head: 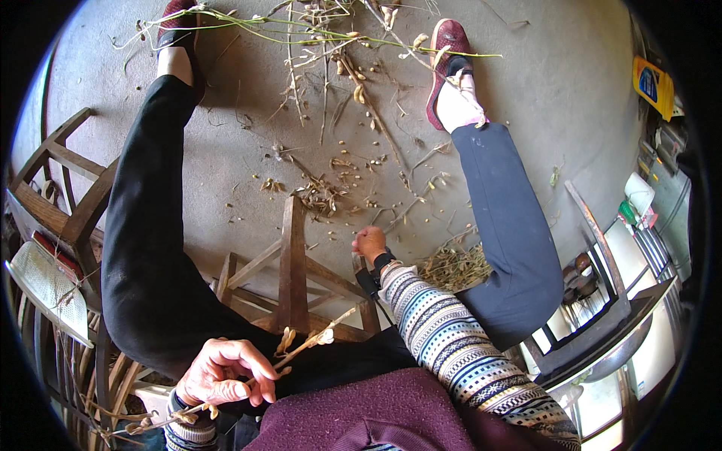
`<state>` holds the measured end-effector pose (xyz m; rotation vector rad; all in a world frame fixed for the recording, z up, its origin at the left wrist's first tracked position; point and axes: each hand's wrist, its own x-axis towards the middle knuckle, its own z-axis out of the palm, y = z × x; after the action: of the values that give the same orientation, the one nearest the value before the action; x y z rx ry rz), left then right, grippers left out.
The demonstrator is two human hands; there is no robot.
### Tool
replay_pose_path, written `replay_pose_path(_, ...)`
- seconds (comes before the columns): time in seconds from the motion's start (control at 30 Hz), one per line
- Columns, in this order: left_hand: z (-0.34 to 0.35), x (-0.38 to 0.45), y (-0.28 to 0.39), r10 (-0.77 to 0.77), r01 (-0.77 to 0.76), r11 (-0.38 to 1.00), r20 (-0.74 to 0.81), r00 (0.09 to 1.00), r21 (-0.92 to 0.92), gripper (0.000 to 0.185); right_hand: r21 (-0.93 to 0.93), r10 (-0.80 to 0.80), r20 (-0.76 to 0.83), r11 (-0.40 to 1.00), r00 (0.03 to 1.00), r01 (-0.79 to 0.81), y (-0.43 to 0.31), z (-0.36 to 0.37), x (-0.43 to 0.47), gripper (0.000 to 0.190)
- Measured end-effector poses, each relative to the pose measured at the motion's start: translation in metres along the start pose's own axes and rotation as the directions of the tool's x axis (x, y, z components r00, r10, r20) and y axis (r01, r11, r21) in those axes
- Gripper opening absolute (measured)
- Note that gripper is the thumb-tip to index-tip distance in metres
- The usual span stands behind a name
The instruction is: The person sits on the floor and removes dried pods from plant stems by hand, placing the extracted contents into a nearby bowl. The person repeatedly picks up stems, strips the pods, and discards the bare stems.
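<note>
My left hand holds a dry bean stalk between thumb and fingers, above my lap; several pale pods hang on it, and it runs down past the wrist to the lower left. My right hand is bent in towards the palm over the floor, beside the wooden frame of an overturned stool. Whether it holds anything small is hidden. Dry stalks with pods and a few green stems lie between my shoes. Loose beans and opened husks are scattered on the concrete floor.
Wooden furniture and a perforated white piece stand at the left. A heap of dry plant matter lies by my right knee. At the right are a dark-framed chair and a yellow container.
</note>
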<state>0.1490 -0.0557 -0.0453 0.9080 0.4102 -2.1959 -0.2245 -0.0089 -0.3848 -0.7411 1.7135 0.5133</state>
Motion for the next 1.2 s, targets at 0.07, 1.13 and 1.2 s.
replay_pose_path(0.07, 0.0, 0.0, 0.0, -0.001, 0.001, 1.0, 0.003, 1.0, 0.001, 0.042, 0.133, 0.126, 0.009, 0.983, 0.992, -0.127, -0.001, -0.011, 0.003, 0.015)
replay_pose_path(1.13, -0.016, -0.009, -0.02, 0.232, -0.291, 0.937, 0.283, 0.931, 0.19, 0.034, 0.45, -0.865, 0.294, 0.5, 0.407, 0.739, -0.289, -0.091, -0.328, 0.018)
replay_pose_path(1.2, -0.019, -0.007, -0.023, 0.252, -0.316, 0.933, 0.313, 0.916, 0.173, 0.034, 0.396, -0.85, 0.272, 0.527, 0.452, 0.752, -0.292, -0.083, -0.343, 0.014)
